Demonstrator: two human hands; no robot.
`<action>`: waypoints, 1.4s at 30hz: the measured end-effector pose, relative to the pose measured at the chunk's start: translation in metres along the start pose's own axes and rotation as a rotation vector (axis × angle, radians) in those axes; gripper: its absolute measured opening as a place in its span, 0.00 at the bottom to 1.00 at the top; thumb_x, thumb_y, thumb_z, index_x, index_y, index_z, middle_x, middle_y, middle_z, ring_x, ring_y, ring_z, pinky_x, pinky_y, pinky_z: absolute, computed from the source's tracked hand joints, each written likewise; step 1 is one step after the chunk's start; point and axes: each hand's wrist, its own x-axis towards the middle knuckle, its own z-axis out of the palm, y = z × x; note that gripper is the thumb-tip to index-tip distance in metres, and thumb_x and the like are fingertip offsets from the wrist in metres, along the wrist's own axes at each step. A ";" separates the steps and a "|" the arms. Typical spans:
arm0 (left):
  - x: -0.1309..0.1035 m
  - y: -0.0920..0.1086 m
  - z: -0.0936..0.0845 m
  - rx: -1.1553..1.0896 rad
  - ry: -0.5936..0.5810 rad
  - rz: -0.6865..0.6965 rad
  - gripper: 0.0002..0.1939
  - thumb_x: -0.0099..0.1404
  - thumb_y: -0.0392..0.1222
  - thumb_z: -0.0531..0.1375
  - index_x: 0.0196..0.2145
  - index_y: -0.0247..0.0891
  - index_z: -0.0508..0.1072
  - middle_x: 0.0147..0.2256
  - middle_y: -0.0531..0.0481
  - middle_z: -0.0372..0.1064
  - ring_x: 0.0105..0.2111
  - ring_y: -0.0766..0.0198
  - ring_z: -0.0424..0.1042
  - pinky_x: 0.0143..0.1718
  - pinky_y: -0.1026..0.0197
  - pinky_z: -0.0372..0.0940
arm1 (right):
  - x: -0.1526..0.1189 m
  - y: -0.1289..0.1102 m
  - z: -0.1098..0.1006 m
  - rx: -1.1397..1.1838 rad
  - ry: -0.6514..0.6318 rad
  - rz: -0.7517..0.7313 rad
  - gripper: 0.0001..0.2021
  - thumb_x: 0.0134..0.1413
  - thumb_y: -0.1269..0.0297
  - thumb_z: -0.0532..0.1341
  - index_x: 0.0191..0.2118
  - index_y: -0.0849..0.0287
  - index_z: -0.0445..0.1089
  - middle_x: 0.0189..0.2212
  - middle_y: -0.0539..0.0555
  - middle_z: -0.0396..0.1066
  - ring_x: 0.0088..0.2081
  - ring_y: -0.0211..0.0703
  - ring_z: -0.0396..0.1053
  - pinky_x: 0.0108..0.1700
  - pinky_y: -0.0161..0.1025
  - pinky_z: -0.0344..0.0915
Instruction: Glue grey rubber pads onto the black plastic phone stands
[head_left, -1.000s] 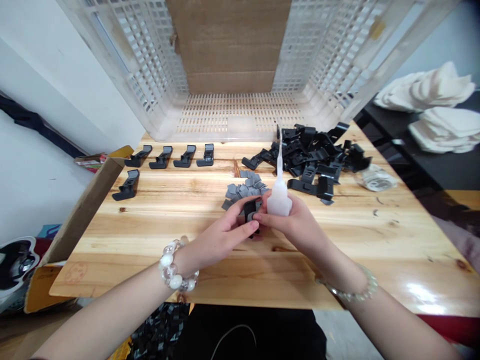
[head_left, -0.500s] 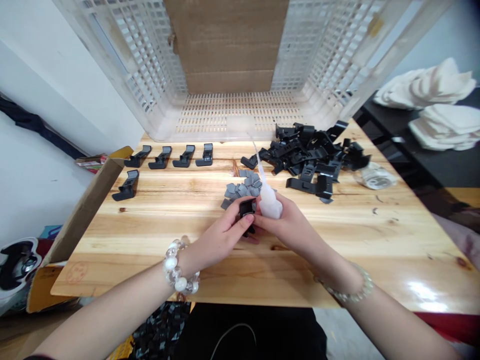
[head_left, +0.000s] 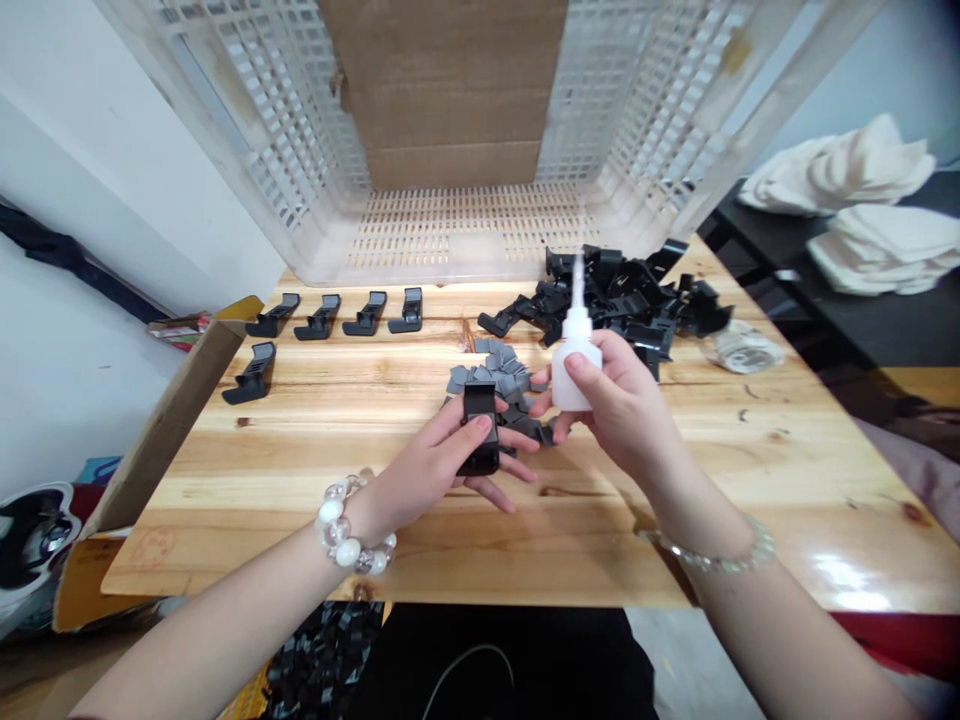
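Near the table's middle, my left hand (head_left: 431,450) holds a black plastic part (head_left: 480,440) with the thumb pressed on its face and the other fingers behind it. My right hand (head_left: 622,400) grips a white squeeze bottle (head_left: 576,375), its thin nozzle pointing up and away from me. Small grey pads (head_left: 499,365) lie in a loose pile just beyond my hands. Behind the bottle, a heap of black parts (head_left: 622,295) spreads over the back right of the table. Several black parts with grey pads (head_left: 366,314) stand spaced apart at the back left.
A white plastic basket (head_left: 480,258) with cardboard (head_left: 457,90) inside stands along the table's (head_left: 300,500) back edge. A roll of clear tape (head_left: 746,347) lies right of the heap. White cloth stacks (head_left: 892,245) are at the far right, and an open cardboard box (head_left: 161,430) at the left.
My right hand has moved right, away from my left, and the bottle now stands more upright. In my left hand the black part has turned to show its long face, and some fingers have spread.
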 end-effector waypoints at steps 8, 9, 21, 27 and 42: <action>-0.003 0.004 0.004 -0.003 -0.005 -0.029 0.14 0.71 0.43 0.53 0.52 0.36 0.58 0.46 0.35 0.72 0.39 0.54 0.77 0.32 0.54 0.76 | 0.010 -0.007 -0.017 0.023 0.098 -0.079 0.21 0.45 0.56 0.70 0.45 0.58 0.72 0.26 0.49 0.70 0.22 0.31 0.64 0.21 0.31 0.61; -0.004 0.005 0.004 -0.001 -0.005 -0.029 0.14 0.72 0.42 0.52 0.52 0.36 0.58 0.46 0.35 0.72 0.39 0.54 0.77 0.32 0.54 0.75 | 0.011 -0.008 -0.020 0.040 0.124 -0.093 0.20 0.43 0.57 0.71 0.43 0.58 0.73 0.26 0.49 0.70 0.22 0.31 0.63 0.21 0.31 0.59; -0.003 0.009 0.005 -0.020 0.047 -0.084 0.13 0.71 0.41 0.52 0.52 0.36 0.59 0.42 0.37 0.73 0.39 0.54 0.77 0.31 0.53 0.75 | 0.016 -0.019 -0.033 0.277 0.313 -0.366 0.12 0.44 0.61 0.67 0.25 0.59 0.64 0.21 0.45 0.60 0.18 0.28 0.51 0.18 0.31 0.48; -0.003 0.008 0.003 -0.036 0.006 -0.113 0.13 0.72 0.40 0.51 0.52 0.35 0.59 0.41 0.37 0.74 0.37 0.56 0.77 0.30 0.55 0.75 | 0.009 -0.018 -0.020 0.149 0.351 -0.459 0.11 0.44 0.63 0.64 0.23 0.60 0.61 0.13 0.43 0.54 0.13 0.28 0.46 0.15 0.30 0.41; -0.002 0.001 -0.002 0.007 -0.083 -0.190 0.14 0.70 0.43 0.53 0.51 0.37 0.60 0.40 0.37 0.73 0.37 0.55 0.77 0.30 0.55 0.74 | 0.005 -0.016 -0.021 0.093 0.368 -0.499 0.14 0.41 0.68 0.68 0.20 0.60 0.60 0.15 0.44 0.53 0.15 0.28 0.48 0.14 0.29 0.42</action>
